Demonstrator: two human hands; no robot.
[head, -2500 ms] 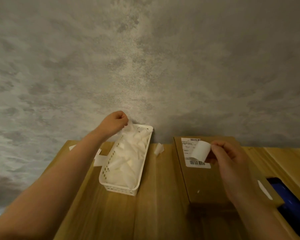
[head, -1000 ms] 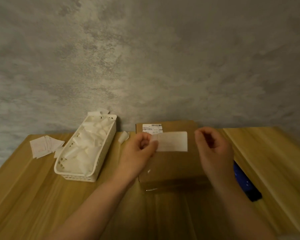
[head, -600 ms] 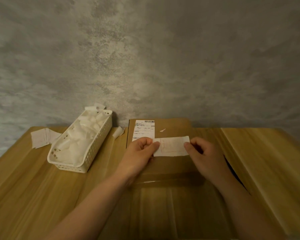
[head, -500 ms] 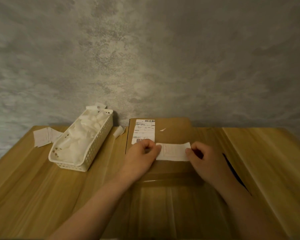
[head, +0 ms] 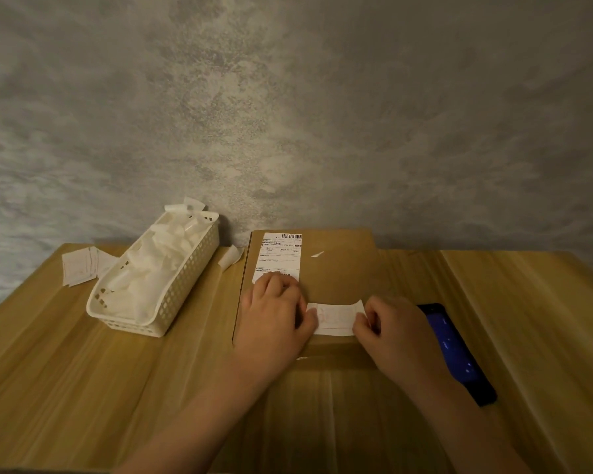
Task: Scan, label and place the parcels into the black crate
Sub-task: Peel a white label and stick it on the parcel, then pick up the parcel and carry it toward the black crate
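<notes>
Label [head: 334,319] lies on the parcel's [head: 339,275] near edge, pinched between left hand [head: 274,316] and right hand [head: 387,328].

A single head-worn wide-angle view looks forward and down from above the near edge of the light wooden counter [head: 83,371], facing the mottled grey plaster wall [head: 322,97] that fills the upper half. The flat brown cardboard parcel [head: 336,268] lies close, centred low; both forearms enter from the bottom edge.
</notes>
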